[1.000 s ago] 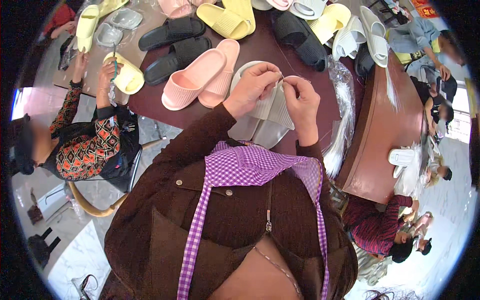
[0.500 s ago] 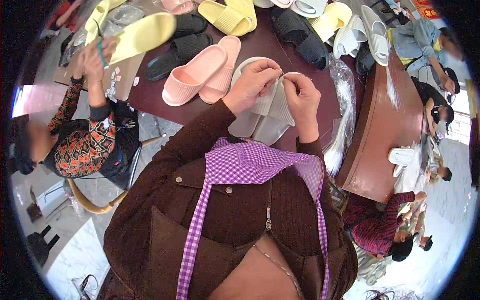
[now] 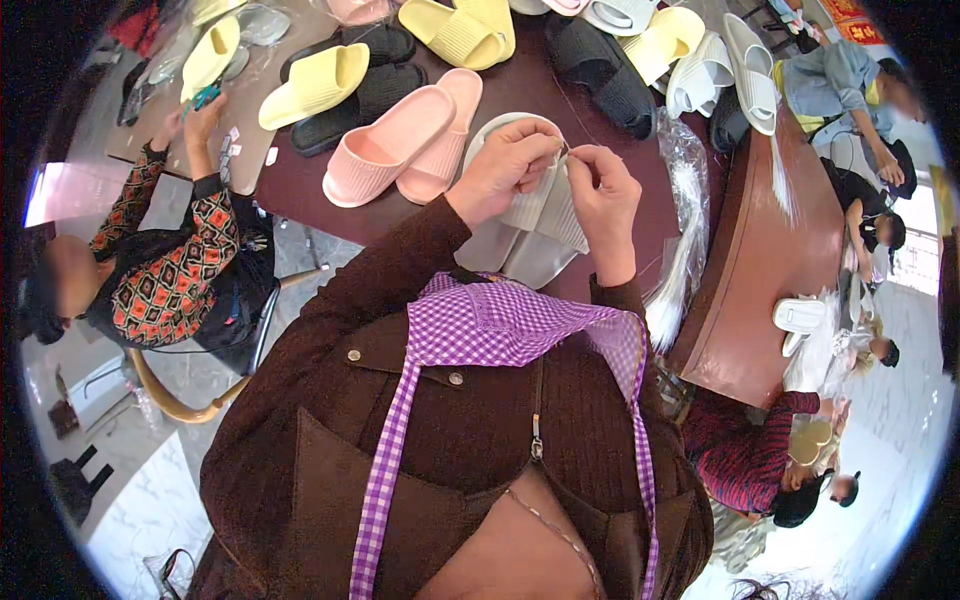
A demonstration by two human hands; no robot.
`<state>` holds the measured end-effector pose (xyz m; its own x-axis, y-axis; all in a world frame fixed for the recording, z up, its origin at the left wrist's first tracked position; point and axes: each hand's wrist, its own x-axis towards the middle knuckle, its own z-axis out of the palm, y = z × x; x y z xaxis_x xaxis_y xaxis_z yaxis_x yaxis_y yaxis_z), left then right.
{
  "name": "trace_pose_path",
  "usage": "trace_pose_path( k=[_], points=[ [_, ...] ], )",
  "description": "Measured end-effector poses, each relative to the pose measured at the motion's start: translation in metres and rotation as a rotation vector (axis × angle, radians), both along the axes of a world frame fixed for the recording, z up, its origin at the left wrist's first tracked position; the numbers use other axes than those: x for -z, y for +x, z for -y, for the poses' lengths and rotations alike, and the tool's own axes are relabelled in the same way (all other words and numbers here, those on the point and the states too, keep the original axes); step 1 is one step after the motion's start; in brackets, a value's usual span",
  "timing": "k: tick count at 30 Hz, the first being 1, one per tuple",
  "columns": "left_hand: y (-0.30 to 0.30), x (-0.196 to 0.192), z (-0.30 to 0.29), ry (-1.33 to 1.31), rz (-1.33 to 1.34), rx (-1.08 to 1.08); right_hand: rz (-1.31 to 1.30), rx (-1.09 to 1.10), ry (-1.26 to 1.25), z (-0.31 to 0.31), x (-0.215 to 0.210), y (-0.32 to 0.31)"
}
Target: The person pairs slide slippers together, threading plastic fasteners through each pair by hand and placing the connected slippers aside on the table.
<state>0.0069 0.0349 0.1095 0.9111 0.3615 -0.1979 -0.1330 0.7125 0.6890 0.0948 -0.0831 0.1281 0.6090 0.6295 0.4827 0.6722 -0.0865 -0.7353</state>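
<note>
A pair of pale grey slippers (image 3: 545, 215) lies in front of me on the dark red table, partly hidden by my hands. My left hand (image 3: 510, 165) is above the left slipper, thumb and fingers pinched together. Facing it, my right hand (image 3: 605, 200) pinches too, over the right slipper. The fingertips of both hands nearly meet. Something thin seems to run between them, too fine to make out. Just left of my left hand sits a pair of pink slippers (image 3: 390, 145).
Right of my hands lies a bundle of clear strands (image 3: 685, 230) in plastic. Black slippers (image 3: 600, 75), yellow slippers (image 3: 455, 35) and a yellow slipper (image 3: 315, 85) ring the far side. A co-worker at left holds a teal tool (image 3: 205, 97). Beyond the table edge (image 3: 745, 260) are other people.
The co-worker at left has put the yellow slipper down onto the black pair and drawn the hand back left. My hands stay pinched in almost the same place.
</note>
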Motion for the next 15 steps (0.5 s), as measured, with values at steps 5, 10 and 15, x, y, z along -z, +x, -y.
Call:
trace_pose_path(
  k=[5, 10, 15],
  points=[
    [0.0012, 0.0043, -0.0003, 0.011, 0.016, 0.005, 0.030, 0.018, -0.033, -0.0004, -0.0001, 0.0014],
    [0.0017, 0.0045, -0.0017, 0.026, 0.009, 0.007, 0.028, 0.013, -0.051, -0.0008, 0.0004, 0.0032],
    [0.0022, 0.0003, -0.0031, 0.038, -0.021, 0.013, 0.038, 0.015, -0.086, -0.0028, 0.0001, 0.0046]
  ],
)
